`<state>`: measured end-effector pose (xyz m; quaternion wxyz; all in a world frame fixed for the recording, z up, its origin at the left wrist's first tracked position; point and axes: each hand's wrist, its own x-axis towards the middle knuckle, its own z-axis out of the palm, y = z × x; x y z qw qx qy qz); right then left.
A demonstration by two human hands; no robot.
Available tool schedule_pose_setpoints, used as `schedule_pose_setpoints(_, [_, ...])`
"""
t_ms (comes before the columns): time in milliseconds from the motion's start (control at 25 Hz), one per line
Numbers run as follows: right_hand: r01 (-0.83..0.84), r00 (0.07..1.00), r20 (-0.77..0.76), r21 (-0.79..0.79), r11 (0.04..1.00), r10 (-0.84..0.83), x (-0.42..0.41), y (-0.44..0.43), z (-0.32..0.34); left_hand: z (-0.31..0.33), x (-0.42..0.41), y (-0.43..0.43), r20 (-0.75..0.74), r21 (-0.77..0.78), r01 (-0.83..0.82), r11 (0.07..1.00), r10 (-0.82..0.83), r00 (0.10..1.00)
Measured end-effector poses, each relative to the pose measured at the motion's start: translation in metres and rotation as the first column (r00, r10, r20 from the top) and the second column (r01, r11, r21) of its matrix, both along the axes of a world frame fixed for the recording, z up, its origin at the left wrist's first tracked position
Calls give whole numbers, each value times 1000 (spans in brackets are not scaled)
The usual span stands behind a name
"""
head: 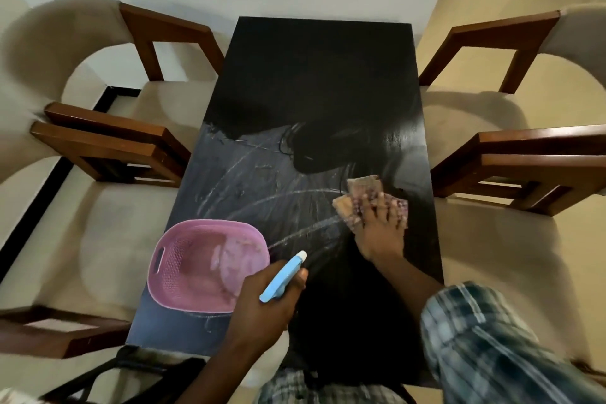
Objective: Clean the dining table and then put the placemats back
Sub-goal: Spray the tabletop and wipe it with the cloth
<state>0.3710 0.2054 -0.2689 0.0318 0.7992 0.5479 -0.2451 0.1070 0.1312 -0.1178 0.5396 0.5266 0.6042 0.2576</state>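
Note:
A black dining table (314, 75) runs away from me, its near half streaked with wet, whitish wipe marks. My right hand (382, 228) presses a patterned tan cloth (360, 188) flat on the table's right side, fingers spread over it. My left hand (262, 302) grips a light blue spray bottle (282, 277) above the near edge, its white nozzle pointing toward the cloth. No placemat shows on the tabletop.
A pink plastic basket (164, 272) stands on the table's near left part, close to my left hand. Cushioned chairs with brown wooden arms line both sides: left chairs (108, 141) and right chairs (511, 157). A further chair sits at the near end.

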Motion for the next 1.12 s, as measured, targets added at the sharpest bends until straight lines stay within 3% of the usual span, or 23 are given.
schedule_pose_setpoints(120, [-426,902,-27,88,900,430,-68,-48,-2,1,13,15,-17,7,-58,998,58,998])
schedule_pose_setpoints(240, [-812,564,-87,119,571,821,-56,-102,-8,1,26,25,-19,16,-120,993,120,993])
schedule_pose_setpoints(280, [-878,461,-65,112,466,885,-32,-92,-9,2,29,27,-16,12,-139,990,139,990])
schedule_pose_setpoints(320, [-901,420,-9,112,418,907,-5,-71,-11,3,33,29,-4,6,-151,989,151,989])
schedule_pose_setpoints(360, [-895,440,59,115,431,896,20,-41,-12,4,36,29,5,6,-155,988,155,988])
schedule_pose_setpoints(400, [-848,530,96,93,522,843,42,-6,-10,6,40,29,11,8,-159,987,158,987])
schedule_pose_setpoints(480, [-585,809,106,50,810,578,72,67,-4,10,47,27,-3,-4,-173,985,173,985])
schedule_pose_setpoints(520, [-417,907,90,52,907,412,77,96,-2,10,51,27,-13,-20,-189,982,189,982])
schedule_pose_setpoints(600, [-162,987,34,68,985,160,61,130,-4,12,56,28,-23,-31,-235,971,235,972])
schedule_pose_setpoints(640, [-143,990,29,71,987,141,43,133,-7,12,57,30,-27,-20,-254,967,253,967])
schedule_pose_setpoints(720, [-337,941,60,103,936,332,-5,112,-12,15,60,35,-31,14,-262,965,262,965])
schedule_pose_setpoints(840, [-731,676,-18,114,673,737,-43,28,-13,16,67,45,-54,24,-249,968,250,967])
schedule_pose_setpoints(920, [-839,521,-54,148,523,852,-21,-34,-13,11,69,48,-72,27,-246,969,248,966])
schedule_pose_setpoints(960, [-860,487,-57,142,490,872,3,-57,-12,13,72,50,-67,22,-249,968,250,966])
schedule_pose_setpoints(1040, [-827,551,-38,107,552,834,63,-65,-9,16,78,51,-37,6,-236,972,236,971])
schedule_pose_setpoints(1120, [-686,727,19,60,725,686,117,-20,-8,15,82,49,-46,-10,-208,978,208,977])
